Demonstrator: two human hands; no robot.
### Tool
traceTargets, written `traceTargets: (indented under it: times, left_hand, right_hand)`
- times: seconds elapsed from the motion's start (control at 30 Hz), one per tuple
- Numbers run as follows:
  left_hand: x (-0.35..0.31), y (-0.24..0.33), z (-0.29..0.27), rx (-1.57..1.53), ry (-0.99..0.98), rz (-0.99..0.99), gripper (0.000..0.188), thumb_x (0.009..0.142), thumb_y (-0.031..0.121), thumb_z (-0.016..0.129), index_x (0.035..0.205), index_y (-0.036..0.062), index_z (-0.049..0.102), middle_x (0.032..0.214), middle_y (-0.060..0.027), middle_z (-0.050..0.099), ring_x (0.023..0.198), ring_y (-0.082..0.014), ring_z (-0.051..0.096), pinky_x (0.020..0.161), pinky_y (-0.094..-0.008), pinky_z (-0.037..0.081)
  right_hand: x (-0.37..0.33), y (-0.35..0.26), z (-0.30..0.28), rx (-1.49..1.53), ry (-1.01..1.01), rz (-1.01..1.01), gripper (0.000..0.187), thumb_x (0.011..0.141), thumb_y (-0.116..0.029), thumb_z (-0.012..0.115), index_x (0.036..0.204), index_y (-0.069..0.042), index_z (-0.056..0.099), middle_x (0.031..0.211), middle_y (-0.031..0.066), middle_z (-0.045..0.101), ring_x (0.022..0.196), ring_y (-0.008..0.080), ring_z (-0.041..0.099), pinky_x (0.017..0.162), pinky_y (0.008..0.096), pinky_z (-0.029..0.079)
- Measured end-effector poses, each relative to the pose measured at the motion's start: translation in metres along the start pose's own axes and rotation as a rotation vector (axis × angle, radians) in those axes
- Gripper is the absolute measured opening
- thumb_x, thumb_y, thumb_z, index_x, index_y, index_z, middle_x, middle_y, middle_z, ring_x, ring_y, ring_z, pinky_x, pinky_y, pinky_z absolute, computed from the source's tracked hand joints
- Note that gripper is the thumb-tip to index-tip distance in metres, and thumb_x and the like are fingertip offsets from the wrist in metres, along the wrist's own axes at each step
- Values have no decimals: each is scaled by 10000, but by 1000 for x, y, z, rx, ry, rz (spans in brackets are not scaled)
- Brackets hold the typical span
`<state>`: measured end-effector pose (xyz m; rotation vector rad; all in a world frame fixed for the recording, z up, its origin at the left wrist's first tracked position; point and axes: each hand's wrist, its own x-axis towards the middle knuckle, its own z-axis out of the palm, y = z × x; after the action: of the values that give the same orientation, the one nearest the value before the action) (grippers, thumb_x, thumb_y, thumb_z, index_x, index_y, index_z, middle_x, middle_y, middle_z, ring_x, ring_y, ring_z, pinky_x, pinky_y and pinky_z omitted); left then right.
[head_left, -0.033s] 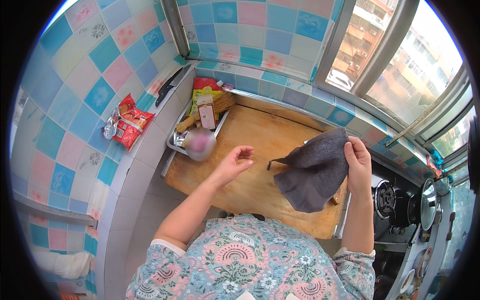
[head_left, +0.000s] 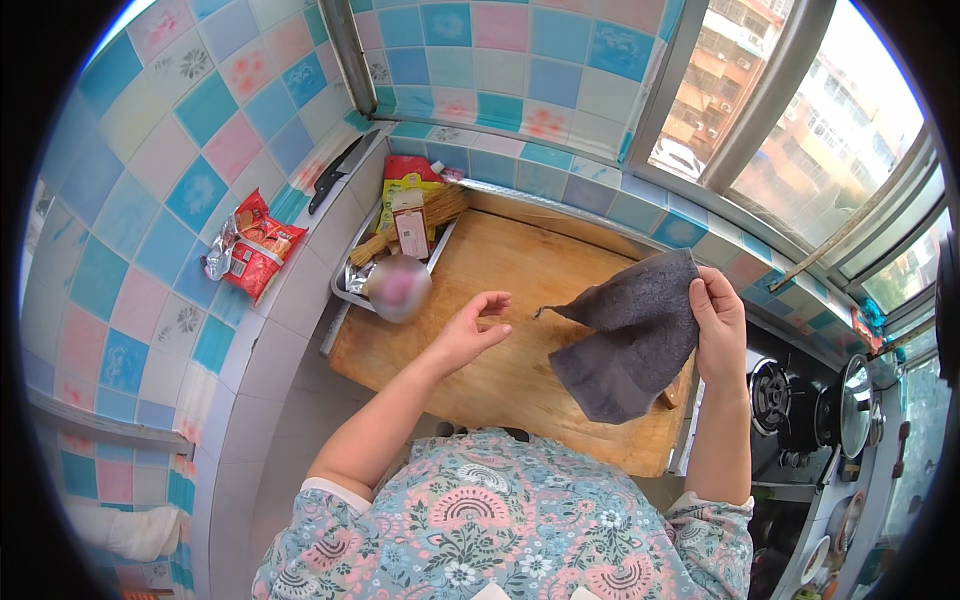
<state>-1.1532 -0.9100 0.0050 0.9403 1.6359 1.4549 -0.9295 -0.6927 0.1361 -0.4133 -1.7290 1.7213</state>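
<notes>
My right hand (head_left: 719, 325) pinches a dark grey cloth (head_left: 630, 345) by its right edge, thumb on the near side. The cloth hangs in loose folds above the right part of a large wooden board (head_left: 480, 250), and a thin corner or loop points left toward my other hand. My left hand (head_left: 476, 330) hovers over the board with bent fingers and thumb apart, holding nothing and not touching the cloth. Beneath the cloth's lower right edge, a small brown wooden piece (head_left: 672, 396) shows in part.
At the board's far left stands a metal tray (head_left: 352, 297) with packets, a small box (head_left: 410, 225) and a straw-like bundle (head_left: 444, 204). A knife (head_left: 328, 182) and red packets (head_left: 262, 250) lie on the tiled ledge. To the right are a gas burner (head_left: 771, 393) and a lidded pot (head_left: 808, 420).
Almost nothing differs. The cloth has swung slightly, its top edge a little higher, and my right hand has shifted slightly right. My left hand has moved a few pixels right.
</notes>
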Motion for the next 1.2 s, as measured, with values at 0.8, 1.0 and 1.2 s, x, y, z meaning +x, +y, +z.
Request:
traceTargets:
  times: [0.8, 1.0, 1.2]
  left_hand:
    - [58, -14, 42, -547, 234, -87, 225, 945, 311, 506, 1043, 138, 611, 904, 43, 591, 846, -67, 535, 774, -230, 402]
    - [56, -15, 43, -217, 264, -16, 284, 945, 301, 518, 1113, 105, 634, 833, 66, 514, 739, -39, 444, 712, -195, 395]
    - [54, -7, 34, -306, 298, -12, 281, 924, 271, 566, 1147, 112, 630, 767, 76, 489, 684, -26, 436, 640, -192, 408]
  right_hand:
    - [-67, -12, -50, -50, 178, -59, 230, 949, -186, 514, 1071, -1, 577, 999, 36, 633, 899, 100, 580, 820, 243, 438]
    - [-80, -5, -58, 20, 286, -72, 242, 941, -183, 532, 1067, 18, 582, 981, 39, 632, 880, 93, 570, 826, 228, 425]
    - [-86, 4, -70, 56, 332, -66, 225, 947, -172, 518, 1088, -7, 577, 1015, 39, 635, 906, 102, 586, 823, 244, 448]
